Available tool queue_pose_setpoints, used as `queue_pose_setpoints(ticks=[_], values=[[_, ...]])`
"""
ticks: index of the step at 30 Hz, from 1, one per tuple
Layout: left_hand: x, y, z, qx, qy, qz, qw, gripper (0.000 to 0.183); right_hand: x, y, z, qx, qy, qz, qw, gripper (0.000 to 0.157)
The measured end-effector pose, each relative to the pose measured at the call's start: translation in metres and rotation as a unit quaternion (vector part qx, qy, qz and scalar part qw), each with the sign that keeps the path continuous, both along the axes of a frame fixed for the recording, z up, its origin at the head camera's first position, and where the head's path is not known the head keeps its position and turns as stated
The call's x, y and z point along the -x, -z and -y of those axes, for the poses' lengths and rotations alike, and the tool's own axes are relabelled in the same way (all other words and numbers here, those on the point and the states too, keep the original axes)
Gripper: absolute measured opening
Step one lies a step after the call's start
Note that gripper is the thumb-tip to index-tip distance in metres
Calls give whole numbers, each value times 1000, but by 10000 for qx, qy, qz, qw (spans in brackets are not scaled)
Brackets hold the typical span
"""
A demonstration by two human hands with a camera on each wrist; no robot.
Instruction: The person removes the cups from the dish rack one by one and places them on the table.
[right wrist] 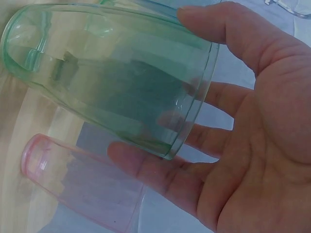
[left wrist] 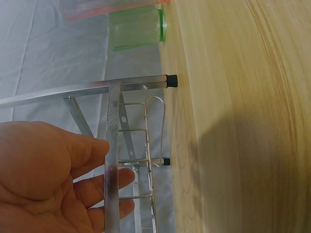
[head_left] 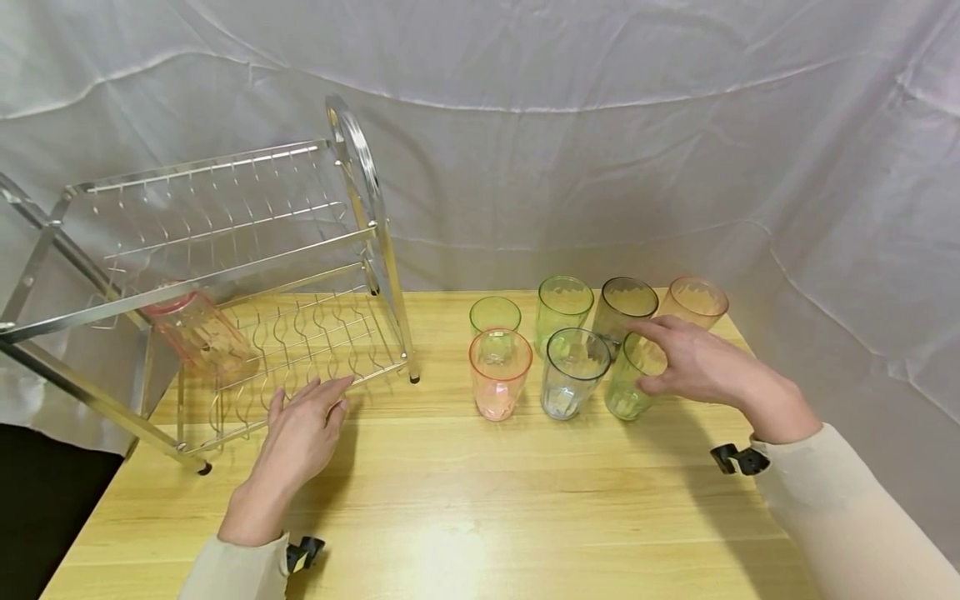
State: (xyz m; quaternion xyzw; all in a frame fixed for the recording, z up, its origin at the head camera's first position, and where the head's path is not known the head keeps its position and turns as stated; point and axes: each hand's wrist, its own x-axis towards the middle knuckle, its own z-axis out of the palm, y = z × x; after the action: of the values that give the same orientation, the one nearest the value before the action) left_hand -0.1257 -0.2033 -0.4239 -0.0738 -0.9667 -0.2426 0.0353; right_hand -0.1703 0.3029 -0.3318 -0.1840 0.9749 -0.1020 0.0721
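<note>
A metal two-tier dish rack (head_left: 187,292) stands at the left, and my left hand (head_left: 300,429) is at its lower front rail. In the left wrist view, the thumb lies on one side of the rail (left wrist: 112,155) and fingertips show past the other. Over at the right, my right hand (head_left: 697,362) reaches around the rim of a green glass (head_left: 625,396) standing upright on the table. Its fingers are spread, with the glass between thumb and fingers in the right wrist view; firm contact is unclear. A pink glass (head_left: 206,333) leans on the rack's lower tier.
Beside the green glass stand a clear bluish glass (head_left: 572,379) and a pink-rimmed glass (head_left: 498,379). Behind them are two more green glasses, a grey glass (head_left: 626,300) and an orange glass (head_left: 693,300). A pale cloth (head_left: 562,167) hangs behind the wooden table (head_left: 450,500).
</note>
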Motion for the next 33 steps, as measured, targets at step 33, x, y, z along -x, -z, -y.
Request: queue_pose_setpoints(ticks=[33], values=[[19,-31,27,-284,-413,-190,9986,45,1,0,2,-87,-16,-41,10000,80]])
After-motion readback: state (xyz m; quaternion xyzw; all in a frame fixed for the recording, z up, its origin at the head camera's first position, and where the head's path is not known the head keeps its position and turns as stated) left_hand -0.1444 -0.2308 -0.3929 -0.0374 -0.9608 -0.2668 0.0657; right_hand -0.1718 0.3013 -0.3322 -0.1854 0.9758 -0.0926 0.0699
